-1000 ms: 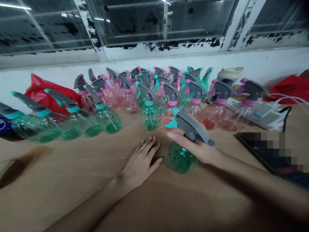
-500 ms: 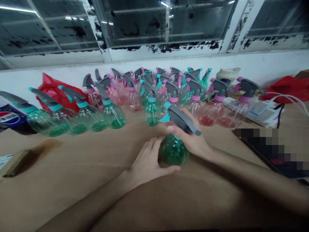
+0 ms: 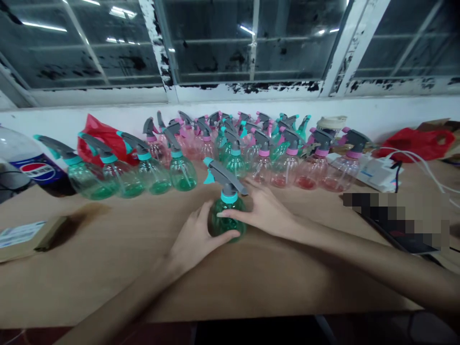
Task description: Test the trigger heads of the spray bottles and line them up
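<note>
A green spray bottle (image 3: pixel 225 176) with a grey trigger head and teal collar stands upright on the table in front of me. My left hand (image 3: pixel 194 235) curls round the lower left of its body, thumb across the front. From the right, my right hand (image 3: pixel 269 210) grips the body just below the collar, its thumb over the near side and its other fingers hidden behind. Just beyond, a green spray bottle (image 3: pixel 235 160) and a pink-collared spray bottle (image 3: pixel 263 163) stand in the group at the back.
Several green spray bottles (image 3: pixel 156 176) line the left, beside a cola bottle (image 3: pixel 43 167). Pink spray bottles (image 3: pixel 316 168) fill the right. A flat package (image 3: pixel 28 235) lies at left, a dark device (image 3: pixel 391 225) at right. White cables (image 3: pixel 424 160) and red bags (image 3: pixel 413 143) are behind.
My right hand has slid down from the trigger head to the bottle's body. The view has shifted, showing more of the table's front edge. My left hand stays round the bottle's base.
</note>
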Demonstrator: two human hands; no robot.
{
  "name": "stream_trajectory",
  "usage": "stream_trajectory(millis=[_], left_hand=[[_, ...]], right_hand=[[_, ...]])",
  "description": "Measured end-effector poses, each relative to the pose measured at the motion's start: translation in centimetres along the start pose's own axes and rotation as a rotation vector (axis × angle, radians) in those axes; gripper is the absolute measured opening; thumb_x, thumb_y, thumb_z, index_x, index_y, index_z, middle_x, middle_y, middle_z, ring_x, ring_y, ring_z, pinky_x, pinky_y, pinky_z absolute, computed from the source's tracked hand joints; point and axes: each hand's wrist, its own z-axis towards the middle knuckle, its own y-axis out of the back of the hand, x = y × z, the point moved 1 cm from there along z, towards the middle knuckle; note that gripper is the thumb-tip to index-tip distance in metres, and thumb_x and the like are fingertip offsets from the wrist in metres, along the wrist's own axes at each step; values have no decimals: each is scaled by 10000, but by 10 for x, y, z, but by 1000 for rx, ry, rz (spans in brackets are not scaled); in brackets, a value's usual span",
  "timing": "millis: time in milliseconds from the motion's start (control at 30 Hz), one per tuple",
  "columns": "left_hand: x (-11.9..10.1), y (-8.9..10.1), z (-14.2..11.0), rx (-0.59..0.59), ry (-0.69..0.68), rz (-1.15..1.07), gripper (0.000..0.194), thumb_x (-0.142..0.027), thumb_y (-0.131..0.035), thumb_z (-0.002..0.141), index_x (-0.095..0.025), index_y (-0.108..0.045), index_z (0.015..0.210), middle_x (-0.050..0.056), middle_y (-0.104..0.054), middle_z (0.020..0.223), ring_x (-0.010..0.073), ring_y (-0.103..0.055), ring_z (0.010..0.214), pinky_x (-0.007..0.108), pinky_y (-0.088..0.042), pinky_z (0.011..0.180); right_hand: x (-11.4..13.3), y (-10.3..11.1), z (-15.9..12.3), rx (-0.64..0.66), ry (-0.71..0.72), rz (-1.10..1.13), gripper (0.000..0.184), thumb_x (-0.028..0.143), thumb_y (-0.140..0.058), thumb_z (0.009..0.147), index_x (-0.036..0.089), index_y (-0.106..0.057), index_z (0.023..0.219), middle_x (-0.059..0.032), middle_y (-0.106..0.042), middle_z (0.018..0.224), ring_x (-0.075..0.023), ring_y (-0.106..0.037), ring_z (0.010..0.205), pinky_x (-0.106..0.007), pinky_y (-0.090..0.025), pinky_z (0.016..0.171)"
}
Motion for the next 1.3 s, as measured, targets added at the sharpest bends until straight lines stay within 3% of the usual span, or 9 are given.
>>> stream_trajectory(millis=[233, 367, 500, 667, 933, 1133, 1300], left_hand=[[27, 15, -8, -30, -61, 72, 777, -610, -537, 827, -248, -225, 1439, 119, -541, 1305, 336, -519, 1184, 490, -417, 956], [50, 13, -20, -116, -82, 280, 752, -594, -473, 870, -208, -201, 1455, 164, -411, 1425, 354, -384, 1301, 554, -259, 1061], [65, 0, -29, -83, -120, 316, 696, -551, -381, 928, -150, -170, 1456, 174, -380, 1447, 301, -352, 1333, 500, -296, 1069], [66, -7, -28, -66, -160, 377, 662, -530, -343, 945, -80, -259, 1424, 188, -369, 1453, 289, -295, 1364, 473, -283, 1090], [64, -6, -30, -63, -165, 400, 623, -505, -338, 958, -94, -286, 1423, 169, -377, 1454, 273, -303, 1362, 464, -285, 1093], [62, -5, -29, -52, -175, 412, 610, -494, -352, 955, -100, -305, 1418, 163, -383, 1452, 276, -312, 1358, 472, -296, 1088], [64, -5, -28, -45, -181, 423, 605, -485, -358, 954, -95, -316, 1414, 165, -398, 1442, 279, -324, 1352, 475, -295, 1087]], right_hand=[[15, -13, 21, 126, -96, -127, 364, 533, -607, 791, 196, -694, 896, -85, -689, 960, -255, -611, 910, -362, -471, 747], [8, -25, 44, 58, -150, -296, 447, 564, -605, 775, 149, -674, 928, -126, -696, 880, -295, -613, 889, -392, -454, 735], [-5, -40, 68, -12, -193, -410, 605, 595, -646, 723, 86, -615, 1049, -137, -710, 860, -305, -637, 864, -402, -432, 784], [-17, -51, 93, 19, -233, -492, 585, 622, -601, 748, 88, -647, 981, -144, -719, 833, -295, -658, 819, -398, -430, 782], [-21, -53, 110, 17, -299, -553, 491, 556, -579, 810, 124, -674, 1023, -156, -706, 879, -318, -614, 980, -369, -447, 716], [-25, -56, 118, 59, -361, -584, 501, 585, -561, 807, 132, -688, 980, -158, -716, 881, -309, -666, 843, -341, -446, 611], [-30, -60, 126, 60, -376, -586, 500, 578, -529, 832, 135, -688, 1003, -160, -715, 890, -313, -671, 846, -349, -448, 621]])
